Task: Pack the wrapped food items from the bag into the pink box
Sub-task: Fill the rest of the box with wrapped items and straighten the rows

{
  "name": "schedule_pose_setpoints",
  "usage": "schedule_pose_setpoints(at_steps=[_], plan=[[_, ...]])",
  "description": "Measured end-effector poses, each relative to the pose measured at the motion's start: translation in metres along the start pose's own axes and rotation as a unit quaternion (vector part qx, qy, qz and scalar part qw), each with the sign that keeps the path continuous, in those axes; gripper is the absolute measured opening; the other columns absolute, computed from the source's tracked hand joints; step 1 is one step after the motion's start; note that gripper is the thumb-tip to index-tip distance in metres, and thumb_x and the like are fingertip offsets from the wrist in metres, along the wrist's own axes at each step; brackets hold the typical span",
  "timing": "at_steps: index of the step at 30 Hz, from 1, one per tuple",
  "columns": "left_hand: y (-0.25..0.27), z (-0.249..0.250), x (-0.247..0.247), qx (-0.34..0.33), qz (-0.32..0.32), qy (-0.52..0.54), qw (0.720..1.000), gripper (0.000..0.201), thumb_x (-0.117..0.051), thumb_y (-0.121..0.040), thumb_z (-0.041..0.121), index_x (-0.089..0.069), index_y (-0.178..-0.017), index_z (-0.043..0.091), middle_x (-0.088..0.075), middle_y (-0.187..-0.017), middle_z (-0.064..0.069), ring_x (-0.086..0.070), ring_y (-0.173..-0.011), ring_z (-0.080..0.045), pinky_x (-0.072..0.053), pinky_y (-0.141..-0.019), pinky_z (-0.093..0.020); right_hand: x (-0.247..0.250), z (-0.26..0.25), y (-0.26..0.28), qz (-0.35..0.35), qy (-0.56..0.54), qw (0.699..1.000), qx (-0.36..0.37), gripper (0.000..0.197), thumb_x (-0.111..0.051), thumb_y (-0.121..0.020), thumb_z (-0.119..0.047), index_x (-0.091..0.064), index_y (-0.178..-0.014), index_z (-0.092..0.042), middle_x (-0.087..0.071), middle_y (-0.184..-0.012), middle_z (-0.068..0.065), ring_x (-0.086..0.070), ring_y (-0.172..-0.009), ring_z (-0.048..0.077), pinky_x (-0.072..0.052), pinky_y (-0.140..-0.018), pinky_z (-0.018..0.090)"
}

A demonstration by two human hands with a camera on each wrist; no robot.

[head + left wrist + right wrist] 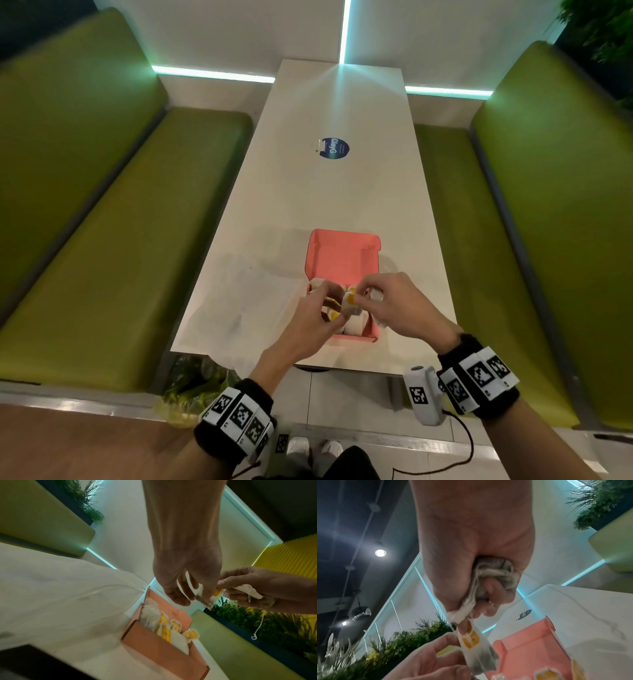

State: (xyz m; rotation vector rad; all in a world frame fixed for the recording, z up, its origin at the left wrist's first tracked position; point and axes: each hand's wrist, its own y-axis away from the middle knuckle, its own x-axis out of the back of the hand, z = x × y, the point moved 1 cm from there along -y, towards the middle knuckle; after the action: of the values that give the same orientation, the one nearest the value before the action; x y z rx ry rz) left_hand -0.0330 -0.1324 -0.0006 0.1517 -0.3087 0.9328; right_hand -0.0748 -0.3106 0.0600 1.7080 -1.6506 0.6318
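Observation:
The open pink box (356, 337) (159, 654) (527, 654) stands near the table's front edge with its lid tilted back. Several white wrapped items with yellow labels (354, 325) (164, 624) lie in it. Just above the box hangs one more wrapped item (350, 301) (211, 599) (476, 646). My right hand (400, 301) (471, 547) pinches its top and also clutches a crumpled white cloth bag (494, 572) (247, 590) in the palm. My left hand (318, 315) (185, 563) pinches the item's lower part.
A clear plastic sheet (246, 294) lies flat left of the box. A blue round sticker (334, 148) sits mid-table. Green benches (120, 240) flank the white table (342, 192). A bag of greens (195, 383) sits below the front left corner.

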Motion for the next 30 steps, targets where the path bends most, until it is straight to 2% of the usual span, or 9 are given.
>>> schedule_pose_setpoints(at_steps=[3,5,10,14,19,23,25,27,30], plan=[[0.010,-0.021,0.003,0.027,0.043,-0.081,0.995,0.027,-0.066,-0.090,0.015,-0.048,-0.098,0.034,-0.059,-0.096,0.009,-0.059,-0.087,-0.004,-0.045,-0.071,-0.020,-0.011,0.005,-0.001,-0.008,0.051,0.999,0.004,0.020,-0.061,-0.092,-0.048,-0.067,-0.088,-0.029,-0.063,-0.068,-0.007,-0.055,-0.055,0.004,-0.044,-0.056,0.031],[0.019,-0.033,0.008,0.056,0.077,-0.146,0.985,0.022,-0.063,-0.092,0.014,-0.047,-0.099,0.028,-0.057,-0.098,0.008,-0.056,-0.089,-0.008,-0.050,-0.074,-0.027,-0.021,0.006,-0.004,-0.014,0.075,0.997,0.009,0.019,-0.060,-0.093,-0.045,-0.067,-0.090,-0.028,-0.056,-0.067,-0.012,-0.050,-0.057,0.003,-0.037,-0.058,0.029],[0.039,-0.047,0.018,0.094,0.084,-0.224,0.966,0.025,-0.060,-0.093,0.008,-0.044,-0.106,0.022,-0.056,-0.110,0.003,-0.053,-0.098,-0.014,-0.051,-0.081,-0.032,-0.047,0.005,-0.018,-0.037,0.009,0.999,0.027,0.018,-0.062,-0.091,-0.040,-0.069,-0.087,-0.025,-0.063,-0.080,-0.009,-0.052,-0.069,0.006,-0.046,-0.069,0.037],[0.045,-0.052,0.016,0.088,0.079,-0.243,0.963,0.022,-0.061,-0.094,0.012,-0.048,-0.112,0.018,-0.055,-0.117,0.001,-0.052,-0.100,-0.013,-0.052,-0.081,-0.030,-0.062,0.002,-0.034,-0.064,-0.038,0.997,0.029,0.017,-0.066,-0.090,-0.033,-0.071,-0.087,-0.018,-0.067,-0.084,-0.008,-0.057,-0.075,0.005,-0.044,-0.071,0.028],[0.042,-0.053,0.011,0.045,0.072,-0.283,0.955,0.020,-0.060,-0.094,0.015,-0.053,-0.113,0.017,-0.055,-0.117,0.004,-0.049,-0.104,-0.012,-0.051,-0.078,-0.026,-0.071,0.009,-0.045,-0.083,-0.031,0.996,-0.003,0.016,-0.066,-0.090,-0.029,-0.071,-0.086,-0.014,-0.068,-0.089,-0.001,-0.058,-0.083,0.014,-0.041,-0.073,0.031],[0.040,-0.053,0.003,0.003,0.049,-0.298,0.953,0.018,-0.060,-0.091,0.014,-0.055,-0.107,0.017,-0.057,-0.111,0.004,-0.049,-0.101,-0.015,-0.050,-0.075,-0.028,-0.065,0.020,-0.039,-0.093,-0.027,0.995,-0.009,0.015,-0.066,-0.091,-0.027,-0.069,-0.080,-0.018,-0.061,-0.078,-0.013,-0.052,-0.079,0.000,-0.034,-0.069,0.023],[0.039,-0.054,-0.002,-0.021,0.036,-0.308,0.950,0.018,-0.061,-0.089,0.013,-0.056,-0.106,0.018,-0.058,-0.111,0.004,-0.049,-0.100,-0.016,-0.052,-0.075,-0.032,-0.062,0.026,-0.038,-0.100,-0.022,0.995,-0.018,0.018,-0.066,-0.091,-0.028,-0.071,-0.083,-0.013,-0.060,-0.079,-0.009,-0.050,-0.076,0.001,-0.034,-0.066,0.016],[0.037,-0.055,-0.007,-0.053,0.024,-0.319,0.946,0.021,-0.062,-0.088,0.013,-0.058,-0.108,0.018,-0.059,-0.115,0.003,-0.051,-0.104,-0.017,-0.055,-0.076,-0.033,-0.064,0.033,-0.039,-0.120,-0.020,0.992,-0.028,0.020,-0.065,-0.092,-0.029,-0.073,-0.086,-0.011,-0.063,-0.081,-0.001,-0.051,-0.073,0.005,-0.036,-0.066,0.020],[0.035,-0.056,-0.014,-0.084,-0.005,-0.346,0.934,0.030,-0.062,-0.088,0.016,-0.059,-0.117,0.020,-0.060,-0.122,0.002,-0.054,-0.111,-0.020,-0.056,-0.082,-0.034,-0.070,0.042,-0.042,-0.142,-0.025,0.989,-0.044,0.020,-0.065,-0.094,-0.029,-0.073,-0.084,-0.012,-0.061,-0.075,-0.002,-0.051,-0.064,0.005,-0.040,-0.064,0.027]])
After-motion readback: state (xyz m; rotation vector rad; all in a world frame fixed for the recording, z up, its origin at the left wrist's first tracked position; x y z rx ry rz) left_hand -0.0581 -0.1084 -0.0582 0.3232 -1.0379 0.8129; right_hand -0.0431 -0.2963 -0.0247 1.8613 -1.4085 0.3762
